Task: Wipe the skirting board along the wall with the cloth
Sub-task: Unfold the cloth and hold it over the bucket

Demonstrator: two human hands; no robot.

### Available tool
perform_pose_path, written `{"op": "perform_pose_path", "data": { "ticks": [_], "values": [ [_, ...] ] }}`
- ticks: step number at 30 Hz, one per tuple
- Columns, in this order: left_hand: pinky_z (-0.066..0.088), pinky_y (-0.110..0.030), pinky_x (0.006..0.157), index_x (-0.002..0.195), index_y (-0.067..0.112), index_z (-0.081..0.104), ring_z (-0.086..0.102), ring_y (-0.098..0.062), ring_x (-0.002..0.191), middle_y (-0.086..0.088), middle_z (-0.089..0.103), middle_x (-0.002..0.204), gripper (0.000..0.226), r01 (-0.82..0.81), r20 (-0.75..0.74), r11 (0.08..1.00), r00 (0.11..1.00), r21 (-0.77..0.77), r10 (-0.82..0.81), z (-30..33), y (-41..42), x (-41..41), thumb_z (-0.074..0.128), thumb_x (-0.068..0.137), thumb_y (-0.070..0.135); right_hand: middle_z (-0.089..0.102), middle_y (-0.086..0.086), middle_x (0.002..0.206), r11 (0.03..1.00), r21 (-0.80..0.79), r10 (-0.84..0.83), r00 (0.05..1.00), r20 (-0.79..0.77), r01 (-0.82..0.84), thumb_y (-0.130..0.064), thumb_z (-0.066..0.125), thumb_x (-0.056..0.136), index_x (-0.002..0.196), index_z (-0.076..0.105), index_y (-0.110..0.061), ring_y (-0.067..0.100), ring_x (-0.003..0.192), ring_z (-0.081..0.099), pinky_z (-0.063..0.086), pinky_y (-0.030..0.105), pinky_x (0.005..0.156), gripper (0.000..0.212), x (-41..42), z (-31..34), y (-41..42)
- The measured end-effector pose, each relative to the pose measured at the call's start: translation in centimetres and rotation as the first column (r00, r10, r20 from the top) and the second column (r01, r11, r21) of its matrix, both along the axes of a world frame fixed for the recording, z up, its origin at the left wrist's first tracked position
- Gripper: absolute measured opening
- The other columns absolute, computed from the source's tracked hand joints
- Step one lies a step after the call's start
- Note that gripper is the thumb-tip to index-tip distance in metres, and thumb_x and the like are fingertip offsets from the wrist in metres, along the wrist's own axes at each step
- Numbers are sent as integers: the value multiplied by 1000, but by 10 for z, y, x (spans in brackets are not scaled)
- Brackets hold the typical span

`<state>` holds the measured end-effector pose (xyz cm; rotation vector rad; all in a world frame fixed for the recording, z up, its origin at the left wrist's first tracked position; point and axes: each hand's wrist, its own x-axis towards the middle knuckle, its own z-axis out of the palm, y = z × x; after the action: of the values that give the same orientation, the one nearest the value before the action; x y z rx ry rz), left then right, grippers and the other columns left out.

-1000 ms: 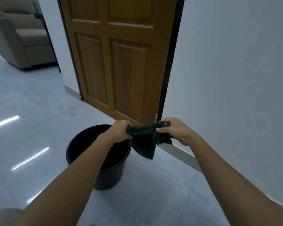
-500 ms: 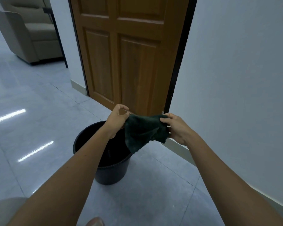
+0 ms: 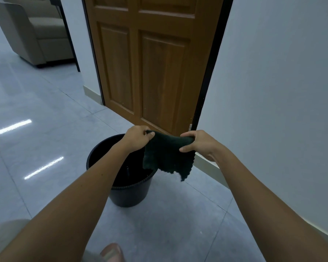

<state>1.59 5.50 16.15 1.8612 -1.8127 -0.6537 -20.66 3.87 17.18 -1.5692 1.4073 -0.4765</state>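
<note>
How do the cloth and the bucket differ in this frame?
The cloth hangs in the air, pinched by the left hand and right hand; the bucket stands untouched on the floor. The cloth is limp and spread open, the bucket rigid and round. Both look very dark.

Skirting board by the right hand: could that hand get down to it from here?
Probably yes: the right hand hangs just above the skirting board with nothing between; the bucket stands off to the left.
</note>
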Motion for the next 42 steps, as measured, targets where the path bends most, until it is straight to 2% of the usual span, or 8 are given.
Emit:
{"op": "perform_pose_path", "data": {
  "ticks": [4,10,15,19,23,30,38,42],
  "values": [
    [40,-33,86,115,9,59,56,-23,104,-5,60,109,37,-76,-249,996,965,43,84,-6,-1,-4,38,100,36,63,4,93,981,-193,-29,993,-113,7,-19,69,85,94,66,-12,21,91,60,48,25,71,11,5,10,-2],
    [48,-39,92,107,12,56,58,-22,102,-4,61,104,32,-258,-485,966,848,-28,212,-14,-5,-11,41,99,39,61,0,100,981,-92,-158,977,143,172,-37,55,93,107,59,-13,16,92,55,40,30,76,28,7,8,-5],
    [43,-31,75,102,14,51,55,-19,90,-2,59,97,25,-358,-474,932,831,-52,292,-26,-19,-17,42,99,38,64,3,112,936,-108,-298,916,267,336,-39,53,94,117,61,-14,22,105,57,49,36,91,35,25,-30,-21],
    [46,-32,81,115,9,51,58,-25,104,-10,60,114,32,-447,-510,895,770,-2,383,-43,-36,-20,41,100,35,62,5,116,907,-45,-388,872,298,419,-40,52,94,120,59,-13,25,109,57,48,43,99,38,40,-54,-46],
    [50,-35,88,119,9,51,59,-24,105,-9,62,115,34,-489,-547,872,734,-12,404,-61,-60,-16,41,100,36,59,5,120,889,-112,-400,872,282,444,-43,48,95,123,54,-15,24,111,56,49,43,98,40,52,-76,-72],
    [43,-24,58,102,12,54,56,-12,74,-1,60,85,23,-450,-460,892,801,-44,382,-137,-46,-14,43,100,32,64,3,103,863,-161,-437,867,239,479,-38,48,95,106,58,-15,21,100,60,51,34,87,27,50,-158,-48],
    [41,-17,57,103,14,53,55,-4,74,1,59,85,24,-595,-470,802,723,-50,506,-163,-49,-26,43,99,35,62,6,120,778,-72,-590,765,259,624,-38,46,96,121,57,-10,21,110,58,50,38,97,38,73,-184,-50],
    [42,-28,63,106,10,54,53,-12,72,-1,56,85,31,-616,-334,782,719,100,609,-176,-64,-25,41,99,37,60,11,122,759,70,-651,751,111,647,-35,41,100,120,55,-6,27,112,57,46,34,94,38,82,-199,-57]
  ]
}}
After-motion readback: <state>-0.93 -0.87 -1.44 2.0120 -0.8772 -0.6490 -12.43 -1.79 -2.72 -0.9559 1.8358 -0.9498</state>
